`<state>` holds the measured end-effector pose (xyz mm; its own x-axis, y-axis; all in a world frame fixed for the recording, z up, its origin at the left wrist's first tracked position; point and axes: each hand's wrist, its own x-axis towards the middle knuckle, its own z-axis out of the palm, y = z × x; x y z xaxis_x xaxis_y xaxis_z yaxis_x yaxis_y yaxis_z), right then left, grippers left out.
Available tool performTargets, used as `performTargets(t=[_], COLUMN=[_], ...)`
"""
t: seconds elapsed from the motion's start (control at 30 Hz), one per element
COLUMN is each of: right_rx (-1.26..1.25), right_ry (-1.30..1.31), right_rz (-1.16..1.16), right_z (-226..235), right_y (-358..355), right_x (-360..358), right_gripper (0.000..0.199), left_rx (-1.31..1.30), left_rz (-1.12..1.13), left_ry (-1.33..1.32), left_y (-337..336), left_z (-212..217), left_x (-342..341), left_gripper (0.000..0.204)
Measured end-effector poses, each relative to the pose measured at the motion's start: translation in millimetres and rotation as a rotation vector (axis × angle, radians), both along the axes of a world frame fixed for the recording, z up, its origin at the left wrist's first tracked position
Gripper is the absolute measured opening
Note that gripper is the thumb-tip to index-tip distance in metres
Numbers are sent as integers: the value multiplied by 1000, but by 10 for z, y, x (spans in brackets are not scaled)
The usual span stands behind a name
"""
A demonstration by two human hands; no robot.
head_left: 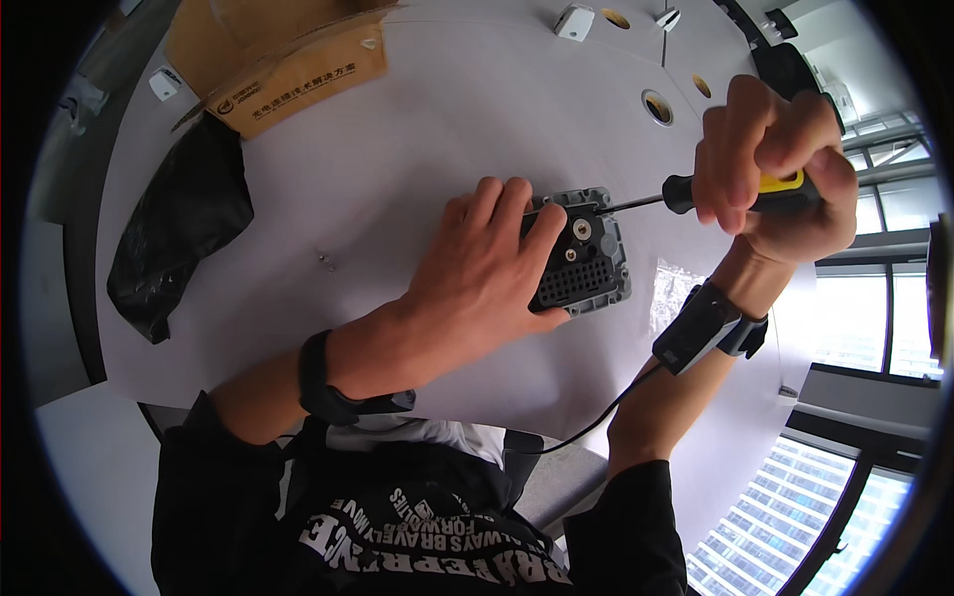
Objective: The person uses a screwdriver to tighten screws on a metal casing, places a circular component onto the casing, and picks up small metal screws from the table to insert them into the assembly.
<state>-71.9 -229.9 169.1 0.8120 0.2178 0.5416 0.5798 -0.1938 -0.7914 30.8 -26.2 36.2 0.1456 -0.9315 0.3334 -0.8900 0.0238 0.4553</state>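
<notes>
Your left hand lies over the nine o'clock side of a grey-and-black housing, just off centre toward two o'clock. Your right hand, farther out at two, grips a screwdriver, its tip at the housing's one o'clock edge. On the table, a cardboard box stands at eleven, a black bag between nine and ten.

Cardboard box, black bag

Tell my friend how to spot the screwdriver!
Find the pale table, then the right hand above it. That hand grips the screwdriver, its thin shaft reaching the grey-edged block. Unlike its neighbours, it has a black handle with yellow.
</notes>
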Motion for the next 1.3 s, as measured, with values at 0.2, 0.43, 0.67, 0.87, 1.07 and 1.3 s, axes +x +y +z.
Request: performTargets(t=[0.2, 0.43, 0.67, 0.87, 1.07, 1.3], right_rx=[113, 188, 144, 233, 200, 199], right_ry=[-92, -154, -185, -315, -229, -101], right_rz=[-149, -216, -231, -284, -327, -149], right_z=[-87, -149, -181, -228, -184, -149], right_y=[111, 160, 258, 195, 202, 52], right_x=[45, 29, 122, -161, -96, -36], right_gripper=[30, 30, 34, 36, 32, 30], left_rx=[-53, 27, 88, 73, -44, 10], left_rz=[-40, -42, -22, -34, -28, -22], left_ry=[11, 1, 18, 23, -43, 15], left_y=[-60, -77, -69, -70, -79, -65], left_z=[9, 42, 50, 34, -9, -12], left_x=[22, -9, 8, -5, -5, -43], left_gripper=[93, 102, 97, 92, 82, 89])
